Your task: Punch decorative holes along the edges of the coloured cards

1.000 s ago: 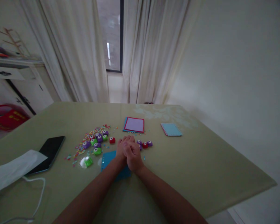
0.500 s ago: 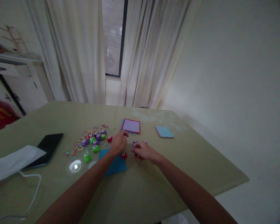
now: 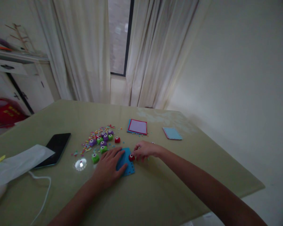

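Observation:
My left hand [image 3: 109, 166] lies flat with spread fingers on a blue square sheet [image 3: 128, 169], which has small holes along its edge. At the sheet's right edge sits a small red one-eyed toy [image 3: 131, 158]. The fingers of my right hand [image 3: 142, 150] are pinched at that toy's right side. A bit of a white eye [image 3: 153, 143] shows behind my right hand; the rest of that toy is hidden. Left of the sheet stand a green one-eyed toy [image 3: 95, 158] and a round clear, shiny piece [image 3: 80, 164].
Several purple, green and red eye toys [image 3: 105, 137] cluster beside scattered colourful bits [image 3: 88, 142]. Stacked squares [image 3: 138, 126] and a light blue square [image 3: 172, 133] lie farther back. At left are a black tablet [image 3: 58, 147], white paper [image 3: 21, 163] and a white cable [image 3: 48, 188].
My left hand has come down and back, opening flat onto the blue sheet. My right hand has moved left from the purple toys to the red toy. The view has shifted slightly.

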A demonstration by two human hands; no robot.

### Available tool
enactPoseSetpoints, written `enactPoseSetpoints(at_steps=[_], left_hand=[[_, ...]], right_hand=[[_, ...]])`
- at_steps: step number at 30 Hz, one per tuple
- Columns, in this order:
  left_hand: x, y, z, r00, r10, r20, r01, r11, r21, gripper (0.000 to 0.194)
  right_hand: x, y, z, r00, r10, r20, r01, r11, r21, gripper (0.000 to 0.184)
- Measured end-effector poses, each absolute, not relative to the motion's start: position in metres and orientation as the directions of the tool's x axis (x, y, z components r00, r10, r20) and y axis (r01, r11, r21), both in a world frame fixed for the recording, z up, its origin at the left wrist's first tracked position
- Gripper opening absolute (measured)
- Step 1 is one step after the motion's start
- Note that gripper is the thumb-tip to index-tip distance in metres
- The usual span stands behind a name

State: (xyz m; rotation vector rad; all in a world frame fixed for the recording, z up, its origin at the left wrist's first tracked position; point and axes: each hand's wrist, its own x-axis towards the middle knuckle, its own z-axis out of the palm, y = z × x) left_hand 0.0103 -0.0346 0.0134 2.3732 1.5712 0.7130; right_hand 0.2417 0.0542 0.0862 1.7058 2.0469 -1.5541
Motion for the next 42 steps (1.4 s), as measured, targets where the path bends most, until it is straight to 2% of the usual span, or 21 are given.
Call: enactPoseSetpoints(at_steps=[18,26,31,35,42], left_hand=[[0.013,-0.033,0.010,0.326,0.912,0.250,0.825,-0.404,0.396,0.059],[0.012,-0.033,0.012,0.325,0.914,0.244,0.824,-0.400,0.400,0.057],[0.012,-0.033,0.010,0.326,0.913,0.247,0.822,-0.403,0.403,0.058],[0.013,-0.033,0.010,0.319,0.913,0.252,0.822,-0.400,0.406,0.057],[0.013,-0.033,0.009,0.316,0.916,0.247,0.819,-0.395,0.417,0.059]], right_hand=[[0.237,0.063,0.089,-0.426,0.646,-0.634,0.741,-0.154,-0.654,0.030],[0.234,0.061,0.091,-0.453,0.644,-0.617,0.669,-0.212,-0.713,0.028],[0.234,0.061,0.090,-0.458,0.639,-0.617,0.669,-0.209,-0.713,0.037],[0.233,0.066,0.088,-0.437,0.628,-0.644,0.727,-0.175,-0.664,0.043],[0.229,0.074,0.091,-0.362,0.610,-0.705,0.885,-0.012,-0.465,0.049]])
